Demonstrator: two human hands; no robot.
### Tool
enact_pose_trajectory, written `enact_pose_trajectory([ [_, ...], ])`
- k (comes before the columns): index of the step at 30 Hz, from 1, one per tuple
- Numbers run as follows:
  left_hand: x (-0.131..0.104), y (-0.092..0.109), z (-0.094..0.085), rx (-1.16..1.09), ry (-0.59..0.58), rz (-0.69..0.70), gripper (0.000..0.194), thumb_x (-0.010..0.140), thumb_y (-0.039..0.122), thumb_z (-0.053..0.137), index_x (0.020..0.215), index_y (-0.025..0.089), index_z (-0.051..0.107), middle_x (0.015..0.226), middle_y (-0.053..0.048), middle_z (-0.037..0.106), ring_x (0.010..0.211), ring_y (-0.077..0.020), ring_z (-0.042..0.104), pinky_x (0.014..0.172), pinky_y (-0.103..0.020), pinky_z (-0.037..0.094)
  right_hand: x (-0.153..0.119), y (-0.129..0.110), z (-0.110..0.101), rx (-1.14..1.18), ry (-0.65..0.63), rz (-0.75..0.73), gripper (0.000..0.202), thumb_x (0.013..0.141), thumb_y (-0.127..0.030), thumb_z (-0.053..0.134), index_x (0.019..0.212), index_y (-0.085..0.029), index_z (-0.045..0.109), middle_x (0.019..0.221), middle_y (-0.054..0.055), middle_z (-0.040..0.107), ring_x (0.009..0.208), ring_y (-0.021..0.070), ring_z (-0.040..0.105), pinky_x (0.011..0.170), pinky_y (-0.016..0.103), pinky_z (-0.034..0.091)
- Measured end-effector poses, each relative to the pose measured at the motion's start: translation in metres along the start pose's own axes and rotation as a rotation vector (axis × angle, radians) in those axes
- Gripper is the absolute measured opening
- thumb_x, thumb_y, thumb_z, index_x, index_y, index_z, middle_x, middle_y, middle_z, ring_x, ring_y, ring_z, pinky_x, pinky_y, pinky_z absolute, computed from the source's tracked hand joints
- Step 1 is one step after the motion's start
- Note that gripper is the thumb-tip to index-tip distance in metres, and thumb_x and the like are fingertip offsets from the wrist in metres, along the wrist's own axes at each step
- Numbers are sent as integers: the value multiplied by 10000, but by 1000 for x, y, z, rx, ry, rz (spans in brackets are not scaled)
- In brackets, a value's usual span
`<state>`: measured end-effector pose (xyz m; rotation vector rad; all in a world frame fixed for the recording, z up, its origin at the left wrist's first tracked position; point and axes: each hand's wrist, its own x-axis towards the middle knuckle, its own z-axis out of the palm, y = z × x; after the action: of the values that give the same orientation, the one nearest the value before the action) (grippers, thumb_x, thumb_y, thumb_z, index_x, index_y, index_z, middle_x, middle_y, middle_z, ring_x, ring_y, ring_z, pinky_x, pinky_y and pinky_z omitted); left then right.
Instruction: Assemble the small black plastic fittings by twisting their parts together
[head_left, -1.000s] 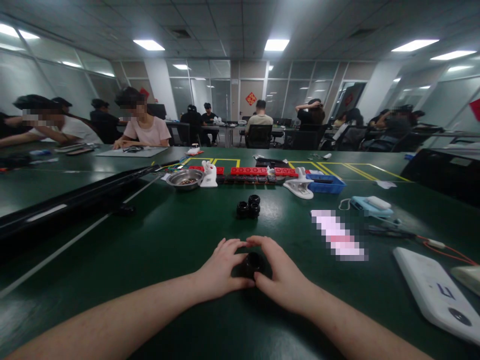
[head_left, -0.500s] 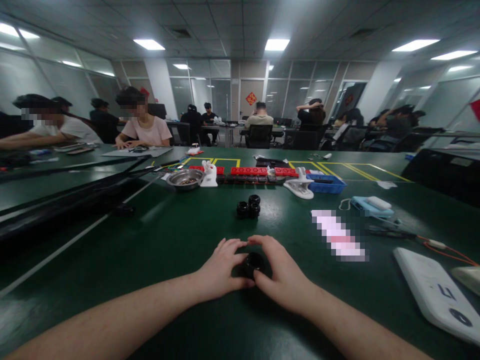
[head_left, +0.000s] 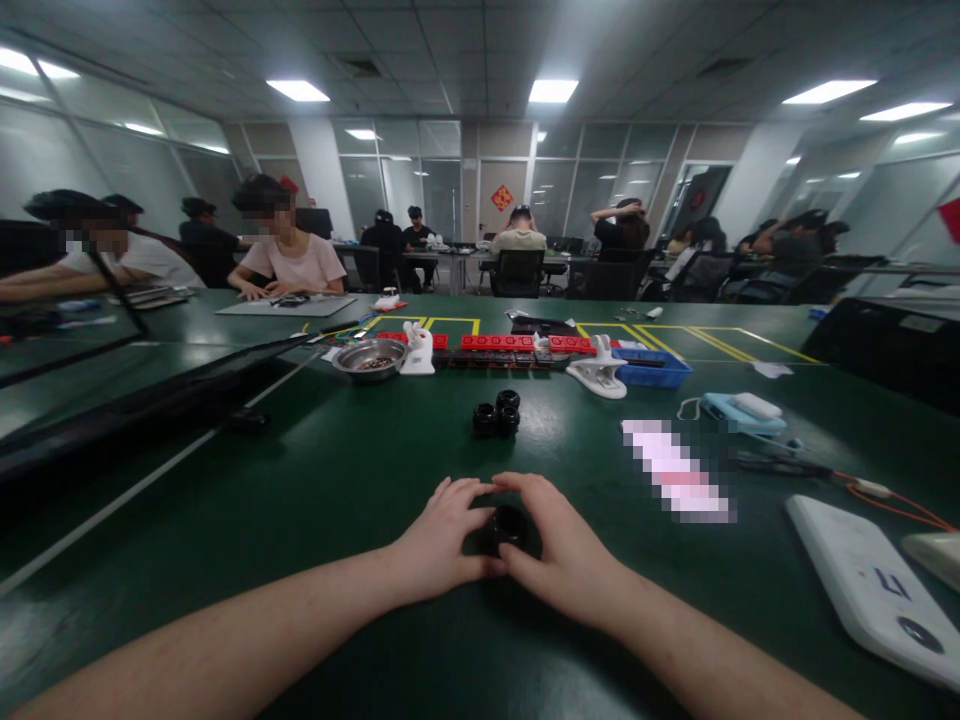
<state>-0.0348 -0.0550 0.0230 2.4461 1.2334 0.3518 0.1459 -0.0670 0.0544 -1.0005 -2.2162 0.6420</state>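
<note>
A glossy black ring-shaped part with a hollow top (head_left: 510, 524) stands on the green table between my two hands. My left hand (head_left: 442, 535) curves around its left side, index finger and thumb against it. From the right, my right hand (head_left: 559, 545) wraps around the part, with the thumb at its near edge. The fingertips of both hands meet just beyond it. My fingers hide part of its sides. Farther forward, a cluster of similar black round parts (head_left: 496, 414) sits on the table.
A metal bowl (head_left: 369, 360), white clamps (head_left: 600, 368), red strips (head_left: 497, 342) and a blue tray (head_left: 654, 368) line the back. At right lie a light-blue device (head_left: 742, 412) and a white case (head_left: 874, 580). A long black bar (head_left: 172, 395) lies left. Co-workers sit beyond.
My hands stay around the black ring-shaped part; the right thumb has shifted slightly left. At far left, a thin black bar has swung to a steeper angle.
</note>
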Motion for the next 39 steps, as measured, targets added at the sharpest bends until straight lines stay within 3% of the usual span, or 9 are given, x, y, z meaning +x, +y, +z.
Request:
enact_pose_trajectory([
  [3, 0, -1, 1, -5, -9, -13, 433, 706, 466, 590, 1099, 288, 541, 1308, -64, 374, 1227, -302, 274, 1003, -556, 130, 1, 3, 2, -57, 61, 84, 431, 657, -179, 599, 1064, -177, 456, 983, 73, 541, 938, 225, 500, 827, 407, 406],
  [5, 0, 0, 1, -8, -5, -14, 439, 699, 468, 598, 1096, 288, 544, 1300, -63, 380, 1221, -301, 285, 1004, -551, 139, 2, 3, 3, -51, 32, 90, 394, 661, -157, 582, 1038, -181, 469, 939, 59, 553, 893, 208, 515, 801, 385, 418],
  [9, 0, 0, 1, -2, 8, -5, 426, 698, 455, 605, 1076, 261, 562, 1283, -65, 396, 1215, -301, 291, 1010, -541, 139, 1, 0, 2, 16, -38, 13, 489, 633, -54, 501, 1098, -189, 440, 1046, 64, 540, 976, 191, 499, 872, 362, 390],
  [12, 0, 0, 1, -3, 6, -1, 420, 703, 461, 599, 1077, 275, 559, 1296, -58, 385, 1221, -297, 284, 1013, -544, 125, 0, 0, 1, 2, -9, 24, 501, 645, -99, 538, 1125, -186, 423, 1104, 80, 515, 1026, 212, 474, 896, 388, 375],
  [18, 0, -3, 3, -20, 4, -18, 481, 689, 478, 606, 1128, 303, 520, 1302, -54, 383, 1231, -296, 274, 1009, -546, 131, 3, 3, 2, -73, 69, 141, 413, 653, -198, 609, 1039, -167, 465, 918, 66, 554, 877, 220, 520, 793, 398, 427],
  [24, 0, -1, 2, -4, 14, -1, 429, 708, 452, 596, 1096, 275, 547, 1296, -56, 391, 1226, -291, 281, 1016, -541, 122, 1, -1, 1, 7, -57, -32, 509, 611, -46, 483, 1098, -187, 440, 1076, 72, 533, 1015, 206, 481, 937, 425, 331],
  [27, 0, 0, 0, 0, 4, -2, 429, 705, 466, 597, 1093, 287, 547, 1307, -54, 380, 1229, -292, 276, 1014, -548, 119, 1, 0, 0, -8, 3, 2, 505, 634, -101, 520, 1123, -178, 420, 1106, 92, 516, 1038, 227, 465, 919, 437, 345],
  [32, 0, 1, -1, -9, -7, -27, 424, 701, 461, 604, 1089, 299, 550, 1305, -57, 383, 1226, -299, 282, 1009, -546, 137, 2, 4, 4, -83, 89, 101, 444, 641, -223, 624, 1049, -169, 458, 935, 69, 542, 888, 224, 506, 791, 400, 421],
  [39, 0, 2, -1, -4, 0, -20, 420, 696, 439, 611, 1082, 284, 552, 1292, -57, 391, 1228, -285, 282, 1013, -544, 129, 0, 4, 3, 41, 4, 3, 500, 603, -41, 486, 1079, -182, 428, 1045, 66, 522, 987, 191, 484, 878, 360, 386],
])
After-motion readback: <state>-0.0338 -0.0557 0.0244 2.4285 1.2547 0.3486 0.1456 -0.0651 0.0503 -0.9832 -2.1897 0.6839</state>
